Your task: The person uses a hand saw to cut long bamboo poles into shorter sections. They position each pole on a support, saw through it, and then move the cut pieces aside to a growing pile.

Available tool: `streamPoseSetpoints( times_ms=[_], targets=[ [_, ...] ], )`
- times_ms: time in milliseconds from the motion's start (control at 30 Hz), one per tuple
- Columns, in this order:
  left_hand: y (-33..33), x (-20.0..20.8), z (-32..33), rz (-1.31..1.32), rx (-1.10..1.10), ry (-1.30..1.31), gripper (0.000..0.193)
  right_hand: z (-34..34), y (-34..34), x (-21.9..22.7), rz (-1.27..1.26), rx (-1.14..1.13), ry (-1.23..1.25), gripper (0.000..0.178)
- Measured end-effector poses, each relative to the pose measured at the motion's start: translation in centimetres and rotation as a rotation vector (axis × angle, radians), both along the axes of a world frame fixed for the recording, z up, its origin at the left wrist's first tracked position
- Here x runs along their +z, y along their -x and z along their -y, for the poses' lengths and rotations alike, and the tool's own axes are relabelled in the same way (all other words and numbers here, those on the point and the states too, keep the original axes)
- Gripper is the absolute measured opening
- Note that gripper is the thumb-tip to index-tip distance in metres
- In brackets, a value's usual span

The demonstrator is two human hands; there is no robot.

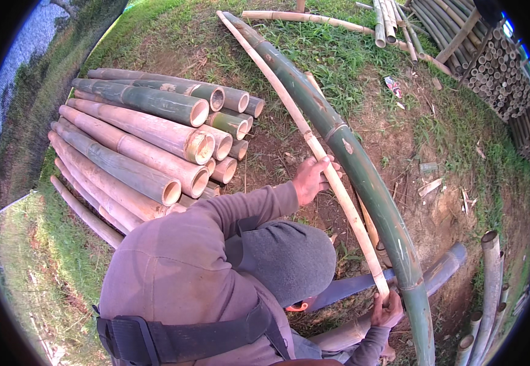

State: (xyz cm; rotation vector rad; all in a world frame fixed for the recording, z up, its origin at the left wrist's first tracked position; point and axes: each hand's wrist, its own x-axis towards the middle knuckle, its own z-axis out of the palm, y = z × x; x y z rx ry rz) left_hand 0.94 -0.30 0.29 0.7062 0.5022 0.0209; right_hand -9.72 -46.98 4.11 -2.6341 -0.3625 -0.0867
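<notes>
Bamboo strip, pale and curved, is gripped by a co-worker's hands; I cannot tell the wearer's grip.

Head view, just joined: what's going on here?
A bent-over person in a mauve top is handling a long, pale tan bamboo strip with both bare hands: the left hand grips it partway along, the right hand holds its lower end. The strip runs alongside a thick, dark green bamboo pole; whether they touch is hard to tell. A stack of cut green and tan bamboo poles lies at upper left.
</notes>
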Motion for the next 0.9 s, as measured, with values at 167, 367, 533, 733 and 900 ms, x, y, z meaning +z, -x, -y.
streamPoseSetpoints(
  times_ms=[167, 367, 533, 733, 900],
  targets=[
    [-0.9, 0.2, 1.1, -0.02, -0.039, -0.003, 0.027, 0.3, 1.0, 0.5, 0.068, -0.013, -0.012, 0.046],
    [1.5, -1.0, -0.4, -0.074, -0.097, -0.486, 0.039, -0.5, -4.1, 3.9, 0.166, -0.024, 0.203, 0.044],
    [0.2, 0.6, 2.8, 0.825, -0.288, -1.657, 0.042, 1.9, -3.8, 1.4, 0.323, -0.138, 0.179, 0.045],
    [-5.2, 1.2, 5.8, 1.303, -0.414, -2.105, 0.048, 1.3, -4.9, 0.0, 0.417, -0.214, 0.175, 0.044],
    [-6.5, -0.5, 6.8, 1.416, -0.402, -2.109, 0.041, -0.3, -3.2, -0.3, 0.53, -0.357, 0.264, 0.051]
  ],
)
